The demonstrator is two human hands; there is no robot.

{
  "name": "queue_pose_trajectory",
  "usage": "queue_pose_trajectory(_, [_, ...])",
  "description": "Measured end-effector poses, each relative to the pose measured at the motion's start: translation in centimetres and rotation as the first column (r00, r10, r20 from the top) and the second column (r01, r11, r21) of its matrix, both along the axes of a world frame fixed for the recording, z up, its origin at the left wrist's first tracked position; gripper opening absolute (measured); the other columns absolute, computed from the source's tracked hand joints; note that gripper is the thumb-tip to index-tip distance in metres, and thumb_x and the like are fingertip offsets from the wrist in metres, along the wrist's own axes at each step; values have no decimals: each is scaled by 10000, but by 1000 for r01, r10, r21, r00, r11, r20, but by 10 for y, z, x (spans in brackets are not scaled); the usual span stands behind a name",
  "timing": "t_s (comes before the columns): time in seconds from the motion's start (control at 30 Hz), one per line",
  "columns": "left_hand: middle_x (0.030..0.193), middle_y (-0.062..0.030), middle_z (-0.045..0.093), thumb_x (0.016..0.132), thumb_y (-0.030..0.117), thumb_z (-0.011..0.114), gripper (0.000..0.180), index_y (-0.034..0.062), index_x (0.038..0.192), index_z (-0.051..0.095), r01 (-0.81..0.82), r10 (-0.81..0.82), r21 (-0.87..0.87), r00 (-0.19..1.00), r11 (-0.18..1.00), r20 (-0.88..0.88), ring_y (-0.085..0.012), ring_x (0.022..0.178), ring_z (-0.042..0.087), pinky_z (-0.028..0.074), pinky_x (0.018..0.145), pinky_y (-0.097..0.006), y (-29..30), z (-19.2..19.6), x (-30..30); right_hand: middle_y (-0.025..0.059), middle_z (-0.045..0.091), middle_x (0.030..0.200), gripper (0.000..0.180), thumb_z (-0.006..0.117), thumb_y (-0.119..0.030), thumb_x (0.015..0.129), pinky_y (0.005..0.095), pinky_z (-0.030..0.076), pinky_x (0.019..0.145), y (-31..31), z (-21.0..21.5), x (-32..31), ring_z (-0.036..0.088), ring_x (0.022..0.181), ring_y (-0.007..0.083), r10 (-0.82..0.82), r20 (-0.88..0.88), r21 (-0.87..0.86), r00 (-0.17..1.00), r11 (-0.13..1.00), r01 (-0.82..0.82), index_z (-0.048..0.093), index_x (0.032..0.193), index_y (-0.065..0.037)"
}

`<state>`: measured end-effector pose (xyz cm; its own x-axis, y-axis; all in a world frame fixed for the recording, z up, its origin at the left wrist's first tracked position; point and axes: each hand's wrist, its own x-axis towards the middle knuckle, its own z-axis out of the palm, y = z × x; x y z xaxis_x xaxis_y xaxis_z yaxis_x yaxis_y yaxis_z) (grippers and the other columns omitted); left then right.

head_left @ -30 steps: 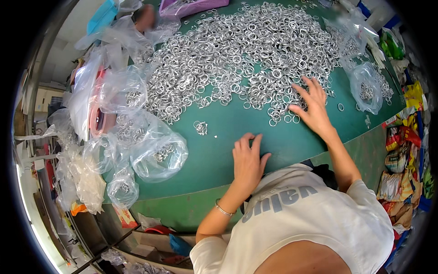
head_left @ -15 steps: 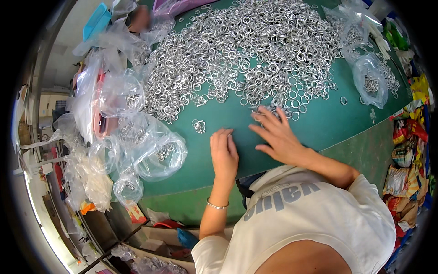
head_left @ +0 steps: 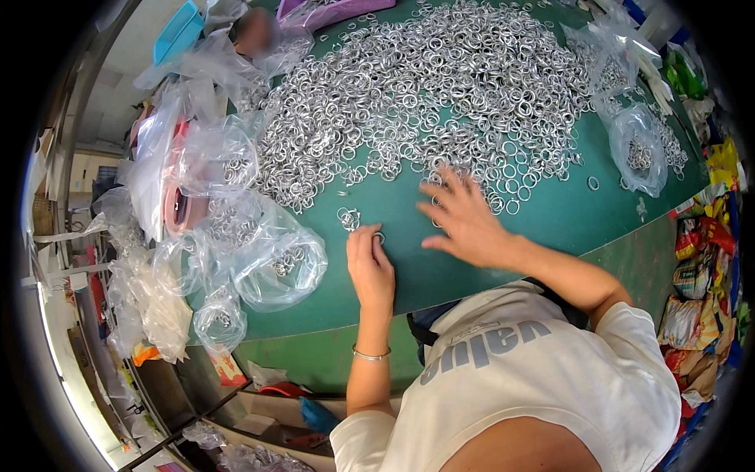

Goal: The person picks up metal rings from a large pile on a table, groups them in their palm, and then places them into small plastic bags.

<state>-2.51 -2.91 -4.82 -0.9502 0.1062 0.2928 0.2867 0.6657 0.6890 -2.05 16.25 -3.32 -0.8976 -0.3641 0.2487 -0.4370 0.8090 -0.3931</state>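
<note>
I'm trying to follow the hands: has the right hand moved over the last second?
Yes. The right hand has come back from the right part of the ring pile toward the left hand, nearer the table's front edge.

Rings [head_left: 440, 102]: shiny, silver, small, round. Big heap spread flat over far half of green table [head_left: 550, 228]. Little bunch [head_left: 348, 218] lying apart, near heap's front edge, by one loose ring [head_left: 380, 235].

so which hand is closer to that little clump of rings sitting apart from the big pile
Left. The left hand lies just below and right of the small clump of rings, fingertips almost at it. The right hand rests farther right, at the big pile's edge.
</note>
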Motion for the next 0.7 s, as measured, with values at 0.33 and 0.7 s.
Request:
queue_pose_trajectory(0.33, [1240, -151, 433, 799, 30, 539, 369, 43, 1164, 495, 382, -387, -90, 921, 920, -45, -342, 1143, 403, 357, 917, -420, 44, 24, -33, 143, 459, 1185, 341, 655, -240, 735, 483, 281, 974, 26, 17, -6, 354, 1190, 327, -162, -105, -191, 981, 972, 140, 575, 1011, -56])
queue_pose_trajectory(0.7, [1230, -124, 436, 810, 95, 545, 338, 48, 1142, 501, 436, -455, -378, 890, 817, 44, -364, 1151, 374, 326, 950, -452, 35, 12, -22, 113, 476, 1164, 202, 632, -124, 731, 464, 277, 962, 96, 2, 22, 389, 1163, 308, -295, -114, 33, 949, 953, 301, 582, 917, -63])
